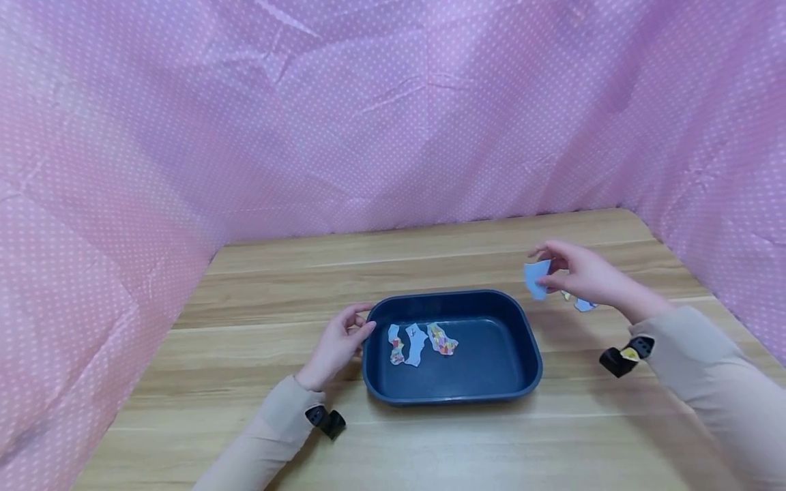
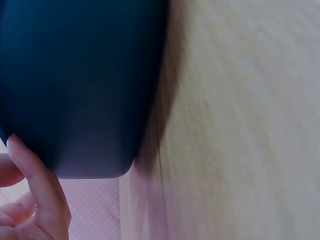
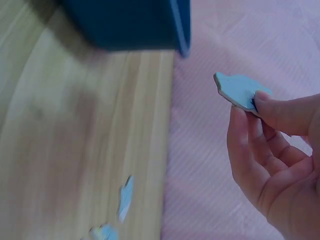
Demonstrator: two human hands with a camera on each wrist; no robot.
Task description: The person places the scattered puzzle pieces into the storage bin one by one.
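Note:
A dark blue rectangular tray (image 1: 485, 368) stands on the table. My left hand (image 1: 334, 344) grips its left rim near the far corner; in the left wrist view a finger (image 2: 42, 185) lies against the tray's outer wall (image 2: 90, 100). Beyond the tray's right side, my right hand (image 1: 583, 273) pinches a thin pale blue board piece (image 3: 237, 89) between thumb and fingers, raised above the table. Three irregular pieces lie in the tray's left half: a narrow part-coloured one (image 1: 396, 346), a pale blue one (image 1: 415, 344) and a multicoloured one (image 1: 442, 339).
Below my right hand, a pale blue piece (image 3: 126, 200) and a yellow-and-blue piece (image 3: 105, 232) lie on the wooden table (image 1: 264, 300). Pink dotted cloth (image 1: 344, 136) hangs around the back and sides. Black wrist cameras sit on both wrists.

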